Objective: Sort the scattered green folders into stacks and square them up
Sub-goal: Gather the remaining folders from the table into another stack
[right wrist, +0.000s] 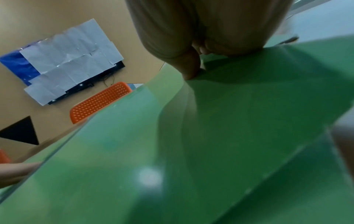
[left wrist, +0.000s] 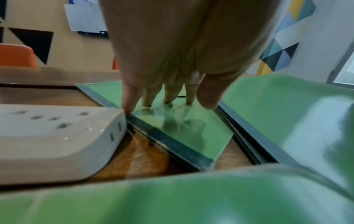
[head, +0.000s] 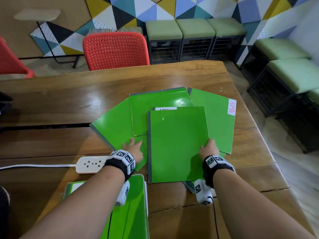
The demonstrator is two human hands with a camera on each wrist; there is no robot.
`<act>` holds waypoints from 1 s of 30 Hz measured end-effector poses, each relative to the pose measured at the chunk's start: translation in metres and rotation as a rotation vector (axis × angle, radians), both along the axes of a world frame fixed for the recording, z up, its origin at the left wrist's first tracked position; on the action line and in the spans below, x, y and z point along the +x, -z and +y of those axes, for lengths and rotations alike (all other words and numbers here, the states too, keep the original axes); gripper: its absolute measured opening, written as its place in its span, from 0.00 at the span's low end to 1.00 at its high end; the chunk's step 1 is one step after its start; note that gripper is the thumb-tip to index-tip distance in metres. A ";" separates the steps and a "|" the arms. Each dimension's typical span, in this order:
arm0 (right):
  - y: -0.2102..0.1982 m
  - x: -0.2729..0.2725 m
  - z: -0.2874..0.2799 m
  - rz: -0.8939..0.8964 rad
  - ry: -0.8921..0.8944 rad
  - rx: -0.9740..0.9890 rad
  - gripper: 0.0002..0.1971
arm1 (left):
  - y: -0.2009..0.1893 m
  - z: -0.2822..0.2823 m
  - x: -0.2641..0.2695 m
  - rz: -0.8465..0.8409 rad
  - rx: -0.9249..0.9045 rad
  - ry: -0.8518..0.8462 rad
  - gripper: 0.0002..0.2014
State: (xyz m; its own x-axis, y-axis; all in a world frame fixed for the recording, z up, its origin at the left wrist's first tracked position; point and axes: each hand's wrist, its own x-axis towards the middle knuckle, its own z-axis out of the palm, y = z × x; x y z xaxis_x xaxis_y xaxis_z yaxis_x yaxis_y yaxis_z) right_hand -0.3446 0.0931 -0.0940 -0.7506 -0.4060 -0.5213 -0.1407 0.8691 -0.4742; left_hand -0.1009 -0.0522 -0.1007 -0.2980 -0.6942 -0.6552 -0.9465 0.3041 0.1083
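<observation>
Several green folders lie fanned out on the wooden table [head: 69, 104]. The top folder [head: 177, 144] sits in the middle, and my right hand [head: 208, 145] grips its right edge, thumb on top. In the right wrist view my right hand [right wrist: 195, 66] pinches that folder [right wrist: 210, 136], which is lifted and bowed. My left hand [head: 131, 144] rests with straight fingers on the tilted folder [head: 114, 128] to the left. The left wrist view shows those fingertips [left wrist: 168, 103] pressing on this folder [left wrist: 182, 128]. Another folder [head: 217, 118] with an ADMIN label lies at the right. A separate stack [head: 134, 204] lies near me.
A white power strip [head: 90, 164] with its cable lies just left of my left wrist, touching the tilted folder's edge [left wrist: 53, 136]. A red chair [head: 115, 50] stands behind the table. Green stools [head: 195, 30] line the wall. The table's right edge [head: 259, 135] is close to the folders.
</observation>
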 end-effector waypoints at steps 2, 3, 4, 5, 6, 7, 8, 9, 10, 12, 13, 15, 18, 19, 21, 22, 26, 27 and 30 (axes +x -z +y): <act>-0.003 -0.007 0.012 -0.004 -0.004 0.044 0.23 | -0.002 0.007 -0.003 -0.009 -0.042 0.040 0.34; -0.006 -0.010 0.016 -0.013 -0.012 0.061 0.25 | -0.003 0.007 -0.003 0.003 -0.065 0.043 0.33; -0.008 -0.013 0.018 -0.029 -0.026 0.067 0.26 | -0.005 0.006 -0.004 0.037 -0.072 0.014 0.31; -0.010 -0.015 0.018 -0.046 -0.042 0.054 0.28 | -0.009 0.003 -0.004 0.082 -0.060 -0.031 0.29; -0.012 -0.016 0.017 -0.060 -0.052 0.020 0.29 | -0.013 -0.001 -0.004 0.122 -0.049 -0.081 0.28; -0.012 -0.018 0.014 -0.066 -0.051 -0.027 0.29 | -0.017 -0.006 -0.004 0.141 -0.055 -0.130 0.28; -0.013 -0.018 0.010 -0.063 -0.042 -0.077 0.29 | -0.021 -0.012 -0.003 0.141 -0.089 -0.189 0.27; -0.013 -0.017 0.007 -0.056 -0.033 -0.121 0.29 | -0.023 -0.018 -0.001 0.124 -0.145 -0.265 0.27; -0.012 -0.016 0.002 -0.051 -0.024 -0.156 0.29 | -0.024 -0.024 0.003 0.096 -0.197 -0.359 0.29; -0.009 -0.013 -0.006 -0.051 -0.015 -0.196 0.29 | -0.023 -0.034 0.015 0.032 -0.222 -0.522 0.38; -0.007 -0.012 -0.010 -0.044 -0.010 -0.203 0.28 | -0.020 -0.038 0.021 0.006 -0.212 -0.557 0.45; -0.001 -0.010 -0.016 -0.029 0.002 -0.186 0.28 | -0.020 -0.042 0.029 -0.016 -0.197 -0.608 0.55; 0.009 -0.005 -0.018 -0.046 0.016 -0.114 0.27 | -0.014 -0.050 0.030 0.058 -0.209 -0.710 0.63; 0.011 -0.003 -0.018 -0.051 0.021 -0.093 0.27 | -0.012 -0.052 0.030 0.061 -0.198 -0.733 0.65; 0.013 0.000 -0.019 -0.046 0.029 -0.067 0.26 | -0.012 -0.054 0.034 0.105 -0.167 -0.814 0.64; 0.011 0.000 -0.019 -0.050 0.030 -0.066 0.26 | -0.015 -0.054 0.037 0.181 -0.175 -0.878 0.57; -0.004 0.002 -0.019 -0.101 0.030 -0.137 0.29 | -0.045 -0.045 0.052 0.528 -0.387 -1.024 0.33; -0.012 0.003 -0.018 -0.105 0.031 -0.165 0.29 | -0.057 -0.042 0.054 0.612 -0.444 -1.054 0.35; -0.042 0.006 -0.018 -0.092 0.044 -0.249 0.28 | -0.098 -0.034 0.060 0.782 -0.578 -0.986 0.36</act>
State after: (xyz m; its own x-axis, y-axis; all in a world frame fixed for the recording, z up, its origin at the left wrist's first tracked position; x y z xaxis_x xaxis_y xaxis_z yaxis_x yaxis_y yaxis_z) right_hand -0.3384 0.0752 -0.0518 -0.7246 -0.4980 -0.4765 -0.0515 0.7285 -0.6831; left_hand -0.0412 -0.0864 -0.0028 0.3165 -0.9436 -0.0972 -0.5464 -0.2651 0.7945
